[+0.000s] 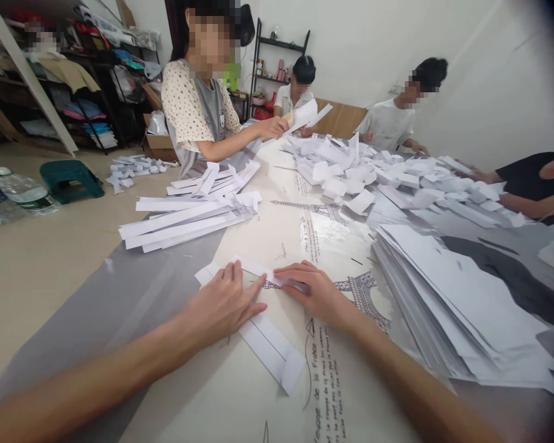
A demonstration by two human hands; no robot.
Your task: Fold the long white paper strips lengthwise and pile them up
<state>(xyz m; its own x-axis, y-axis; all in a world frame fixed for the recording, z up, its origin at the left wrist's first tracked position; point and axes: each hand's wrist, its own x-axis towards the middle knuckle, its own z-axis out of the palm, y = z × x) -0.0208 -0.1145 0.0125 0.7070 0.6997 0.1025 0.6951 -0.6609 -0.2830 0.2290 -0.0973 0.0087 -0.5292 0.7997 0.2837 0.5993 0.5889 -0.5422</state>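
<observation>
A white paper strip (273, 355), folded and creased, lies slantwise on the table in front of me. My left hand (228, 298) rests flat over its upper part, fingers stretched and thumb apart, pressing it against the tablecloth (240, 400). At the folded edge, my right hand (311, 288) pinches the paper between fingertips and thumb. Part of the strip is hidden beneath the left palm. Just beyond my left hand, several long folded strips (180, 224) are piled up. To the right stands a thick fanned stack of white sheets (461, 301).
A large heap of folded papers (337, 166) covers the far table. One person (198, 111) across on the left handles paper; others sit further back and right. On the floor are a green stool (71, 178), a water bottle (25, 191) and loose paper pieces (133, 169).
</observation>
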